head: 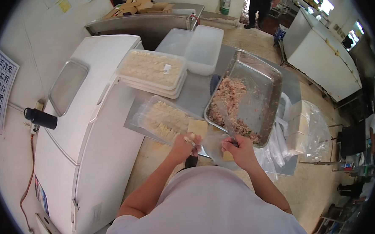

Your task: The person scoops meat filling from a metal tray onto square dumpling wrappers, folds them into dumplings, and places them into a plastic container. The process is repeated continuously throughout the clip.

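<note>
My left hand [183, 148] is curled around a small pale piece that looks like a filled dumpling wrapper [191, 136], partly hidden by the fingers. In my right hand [242, 150] is the handle of a flat metal spatula [226, 116]. Its blade reaches over the ground meat filling [229, 94] in a deep steel pan [273, 77]. Beside my left hand, square yellow dough wrappers [197, 128] lie at the edge of a plastic tray of pale dumplings [162, 116]. Another yellow wrapper [228, 156] shows beneath my right hand.
Stacked, filled plastic containers [153, 68] stand at the back left, with empty plastic tubs [204, 49] behind. Plastic-wrapped pale blocks [297, 127] lie right of the pan. A white chest freezer [97, 147] borders the left. A person [259, 5] stands by the far doorway.
</note>
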Demonstrator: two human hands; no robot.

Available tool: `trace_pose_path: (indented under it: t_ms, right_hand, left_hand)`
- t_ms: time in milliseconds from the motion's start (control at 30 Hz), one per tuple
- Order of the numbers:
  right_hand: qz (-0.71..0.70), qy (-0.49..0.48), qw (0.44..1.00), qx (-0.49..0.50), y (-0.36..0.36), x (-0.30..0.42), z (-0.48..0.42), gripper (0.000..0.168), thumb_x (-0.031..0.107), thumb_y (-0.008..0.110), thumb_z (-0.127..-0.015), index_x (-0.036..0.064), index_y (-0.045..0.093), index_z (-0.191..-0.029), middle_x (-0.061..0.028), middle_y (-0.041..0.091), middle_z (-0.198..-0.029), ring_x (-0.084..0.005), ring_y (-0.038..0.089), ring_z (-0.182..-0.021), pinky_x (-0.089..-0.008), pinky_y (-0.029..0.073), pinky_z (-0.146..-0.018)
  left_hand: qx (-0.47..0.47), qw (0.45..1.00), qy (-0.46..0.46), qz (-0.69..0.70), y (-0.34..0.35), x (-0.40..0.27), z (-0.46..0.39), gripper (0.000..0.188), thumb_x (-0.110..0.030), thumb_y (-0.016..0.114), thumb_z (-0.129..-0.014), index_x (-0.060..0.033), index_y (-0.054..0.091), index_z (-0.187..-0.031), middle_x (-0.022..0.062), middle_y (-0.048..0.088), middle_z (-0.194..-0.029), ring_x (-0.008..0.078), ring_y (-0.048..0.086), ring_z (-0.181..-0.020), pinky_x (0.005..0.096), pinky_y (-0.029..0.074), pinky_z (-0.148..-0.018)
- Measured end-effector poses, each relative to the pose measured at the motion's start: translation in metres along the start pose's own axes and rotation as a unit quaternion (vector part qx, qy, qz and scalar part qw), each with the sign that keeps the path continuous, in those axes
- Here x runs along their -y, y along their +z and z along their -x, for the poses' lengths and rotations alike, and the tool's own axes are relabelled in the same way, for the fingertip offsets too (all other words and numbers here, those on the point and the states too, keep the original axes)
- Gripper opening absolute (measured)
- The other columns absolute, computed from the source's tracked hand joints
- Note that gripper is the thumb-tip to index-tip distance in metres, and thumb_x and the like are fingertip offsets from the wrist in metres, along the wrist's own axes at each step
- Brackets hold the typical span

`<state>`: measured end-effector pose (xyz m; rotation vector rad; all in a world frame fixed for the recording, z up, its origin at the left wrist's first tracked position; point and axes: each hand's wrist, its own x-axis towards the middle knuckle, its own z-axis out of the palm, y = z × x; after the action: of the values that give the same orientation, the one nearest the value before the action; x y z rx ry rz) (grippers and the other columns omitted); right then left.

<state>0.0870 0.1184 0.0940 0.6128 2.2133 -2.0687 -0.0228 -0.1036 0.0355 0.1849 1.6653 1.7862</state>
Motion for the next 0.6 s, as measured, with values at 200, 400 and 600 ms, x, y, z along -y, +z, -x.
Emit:
trace_pose_path:
  t_ms: [200,400,600]
  right_hand:
    - [0.024,0.052,0.998,0.016,0.011,-0.010,0.000,0.012,0.008,0.069,-0.095,-0.004,0.072,-0.096,-0.0050,0.071,-0.080,-0.0114,0.065,-0.075,-0.0274,0.051,-0.070]
    - [0.016,0.049,0.999,0.006,0.013,-0.017,-0.001,0.013,0.008,0.068,-0.095,-0.004,0.072,-0.097,-0.0048,0.070,-0.079,-0.0116,0.065,-0.074,-0.0278,0.051,-0.070]
    - [-0.010,0.031,0.999,-0.010,0.001,-0.033,0.001,0.012,0.008,0.068,-0.095,-0.004,0.070,-0.096,-0.0049,0.070,-0.080,-0.0113,0.064,-0.073,-0.0274,0.050,-0.070]
  left_hand:
    - [-0.275,0.932,0.006,-0.236,-0.101,0.002,-0.029,0.030,-0.026,0.069,-0.099,-0.0015,0.067,-0.082,0.0086,0.067,-0.078,0.0149,0.059,-0.060,0.0323,0.047,-0.054]
    - [-0.258,0.908,0.060,-0.324,-0.165,-0.006,-0.044,0.035,-0.032,0.075,-0.092,0.0032,0.071,-0.090,0.0090,0.069,-0.072,0.0207,0.064,-0.065,0.0402,0.051,-0.067]
    - [-0.127,0.841,-0.141,-0.507,-0.166,-0.035,-0.048,0.047,-0.038,0.083,-0.081,0.0057,0.075,-0.096,0.0250,0.074,-0.094,0.0382,0.073,-0.090,0.0449,0.055,-0.082]
